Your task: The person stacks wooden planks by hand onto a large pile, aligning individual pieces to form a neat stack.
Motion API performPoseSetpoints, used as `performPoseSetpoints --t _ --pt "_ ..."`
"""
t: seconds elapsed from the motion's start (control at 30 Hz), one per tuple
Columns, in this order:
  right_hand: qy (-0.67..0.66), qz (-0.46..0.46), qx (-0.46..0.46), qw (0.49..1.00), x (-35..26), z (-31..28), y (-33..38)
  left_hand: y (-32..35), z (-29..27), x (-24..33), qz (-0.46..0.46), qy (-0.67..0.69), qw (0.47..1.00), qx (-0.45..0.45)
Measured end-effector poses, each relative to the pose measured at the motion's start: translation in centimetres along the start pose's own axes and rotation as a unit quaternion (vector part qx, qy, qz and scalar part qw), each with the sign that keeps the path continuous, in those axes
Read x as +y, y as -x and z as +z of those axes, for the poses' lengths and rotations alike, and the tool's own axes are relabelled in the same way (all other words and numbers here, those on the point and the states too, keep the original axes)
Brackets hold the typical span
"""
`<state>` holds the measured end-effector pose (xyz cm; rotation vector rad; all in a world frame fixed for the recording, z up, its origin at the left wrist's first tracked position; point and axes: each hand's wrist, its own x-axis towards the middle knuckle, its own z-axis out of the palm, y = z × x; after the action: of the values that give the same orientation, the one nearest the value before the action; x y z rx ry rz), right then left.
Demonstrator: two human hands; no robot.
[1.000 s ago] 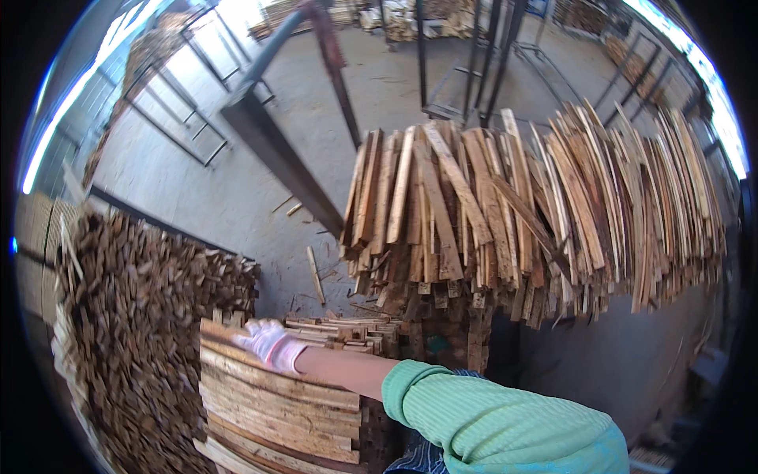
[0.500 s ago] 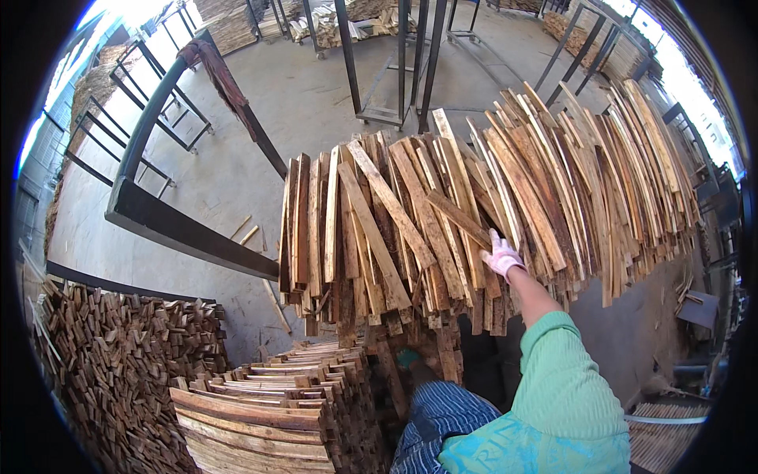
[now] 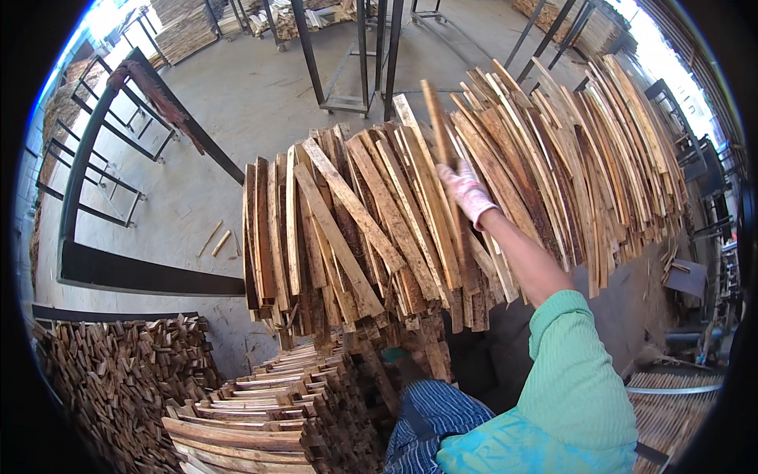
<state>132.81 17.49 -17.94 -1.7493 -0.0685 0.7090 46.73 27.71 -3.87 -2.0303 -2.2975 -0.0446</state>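
Observation:
My right hand, in a pinkish-white glove, is closed around a wooden slat at the middle of the long pile. The slat's far end is slightly blurred and stands out beyond the neighbouring pieces. Beneath and around it lies the broad pile of rough wooden slats, most of them pointing away from me, a few crossing at a slant. My left hand does not show.
A neat stack of slats stands at the near left, beside a mass of short wood pieces. A dark metal frame rises left of the pile. More metal racks stand on the concrete floor beyond.
My right hand has moved left and away from me. The slat in it has swung from a crosswise slant to nearly in line with the others. The view has shifted slightly.

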Motion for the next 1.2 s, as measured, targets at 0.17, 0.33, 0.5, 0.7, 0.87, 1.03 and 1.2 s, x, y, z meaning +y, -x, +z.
performPoseSetpoints --t 0.17,0.33,0.5,0.7,0.87,1.03,1.2 --pt "0.458 0.003 0.12 0.881 5.0 4.0 0.5 0.3 0.2 -1.0 -0.026 0.008 1.0 -0.001" --pt "0.443 0.046 0.236 0.864 13.2 2.7 -0.2 -1.3 1.3 -0.7 -0.031 0.04 0.999 0.0" --pt "0.427 0.083 0.205 0.877 11.1 3.1 -0.3 -1.2 2.7 -1.1 -0.056 0.078 0.995 -0.001" --pt "0.56 -0.234 0.154 0.78 10.2 3.1 -2.4 -0.4 5.1 -12.1 -0.086 0.298 0.95 0.033" --pt "0.481 -0.458 0.102 0.74 10.1 -1.9 4.6 -3.8 -1.0 3.6 -0.36 0.6 0.71 -0.087" --pt "0.013 -0.383 -0.293 0.876 -1.4 20.2 34.2 -2.9 6.4 -1.0 -0.163 0.344 0.924 0.034" --pt "0.077 -0.336 -0.557 0.756 -0.3 35.0 52.9 1.1 -3.1 -6.3 -0.198 0.639 0.742 0.036"
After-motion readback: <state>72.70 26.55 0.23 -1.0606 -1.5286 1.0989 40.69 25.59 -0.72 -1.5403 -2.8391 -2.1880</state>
